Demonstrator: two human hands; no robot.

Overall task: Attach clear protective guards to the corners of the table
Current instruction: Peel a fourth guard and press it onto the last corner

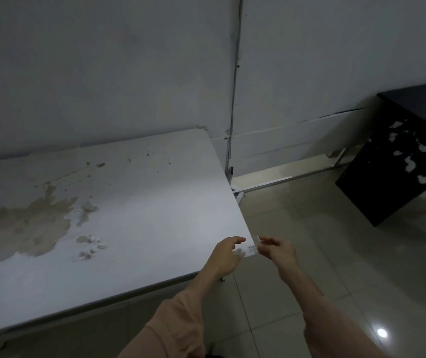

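A white table (134, 208) with brown stains fills the left of the head view; its near right corner sits at the centre. A clear corner guard (254, 246) is on that corner, hard to make out against the white top. My left hand (226, 254) rests on the table edge just left of the corner, fingers curled on the top. My right hand (276, 250) is just right of the corner, its thumb and fingertips pinching the guard's outer side.
A grey wall runs behind the table. A black table (400, 161) with peeled white patches stands at the right. Pale floor tiles (310, 254) lie between the two tables, with a light reflection at bottom right.
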